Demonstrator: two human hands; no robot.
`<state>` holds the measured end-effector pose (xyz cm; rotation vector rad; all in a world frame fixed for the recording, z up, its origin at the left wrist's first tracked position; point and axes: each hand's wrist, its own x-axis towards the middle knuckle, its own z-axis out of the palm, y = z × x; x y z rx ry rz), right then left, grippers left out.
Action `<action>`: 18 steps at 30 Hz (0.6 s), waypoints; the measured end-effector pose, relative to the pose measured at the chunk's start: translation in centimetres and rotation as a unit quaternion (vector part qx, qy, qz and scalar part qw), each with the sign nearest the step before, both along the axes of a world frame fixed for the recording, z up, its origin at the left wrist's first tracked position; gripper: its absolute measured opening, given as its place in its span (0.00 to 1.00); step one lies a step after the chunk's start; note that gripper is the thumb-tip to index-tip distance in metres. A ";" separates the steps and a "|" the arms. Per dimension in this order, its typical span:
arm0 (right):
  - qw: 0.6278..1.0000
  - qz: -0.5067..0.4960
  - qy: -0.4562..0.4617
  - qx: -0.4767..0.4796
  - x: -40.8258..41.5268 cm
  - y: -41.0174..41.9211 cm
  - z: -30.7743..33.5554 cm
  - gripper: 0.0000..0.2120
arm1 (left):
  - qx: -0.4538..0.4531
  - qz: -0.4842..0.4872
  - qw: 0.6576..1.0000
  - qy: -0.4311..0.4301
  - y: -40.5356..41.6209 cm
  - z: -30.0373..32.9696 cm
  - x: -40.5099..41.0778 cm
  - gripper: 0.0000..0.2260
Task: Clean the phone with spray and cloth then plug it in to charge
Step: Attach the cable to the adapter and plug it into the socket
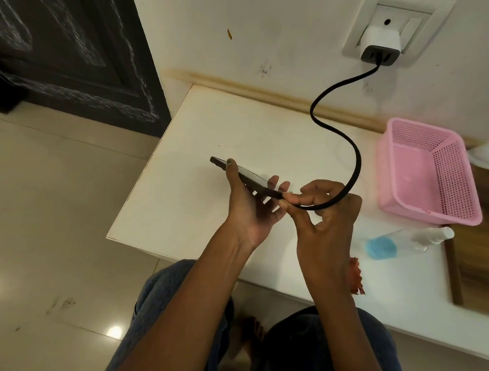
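My left hand holds a dark phone edge-up above the white table, thumb over its far end. My right hand pinches the plug end of a black charging cable right at the phone's near end; whether the plug is seated is hidden by my fingers. The cable curves up to a white charger in the wall socket. A clear spray bottle with blue liquid lies on its side to the right. A white cloth sits behind the basket.
A pink plastic basket stands at the right against the wall. An orange-red scrap lies by my right wrist. A dark door is at the upper left, tiled floor below. My knees are under the table's front edge.
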<state>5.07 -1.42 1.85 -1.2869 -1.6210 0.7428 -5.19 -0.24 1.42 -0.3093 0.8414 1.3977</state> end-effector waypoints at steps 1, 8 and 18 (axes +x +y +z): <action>1.000 0.003 0.007 0.000 0.0 0.0 0.1 0.09 | 0.008 0.002 1.000 0.000 0.0 0.1 0.0 0.33; 0.993 0.032 0.086 -0.073 0.0 -0.1 0.1 0.06 | 0.091 0.045 0.994 -0.032 0.1 0.6 -0.7 0.31; 0.969 0.131 0.068 -0.200 -0.7 -0.6 -0.2 0.15 | 0.145 0.071 0.985 -0.056 -0.1 0.6 -1.9 0.34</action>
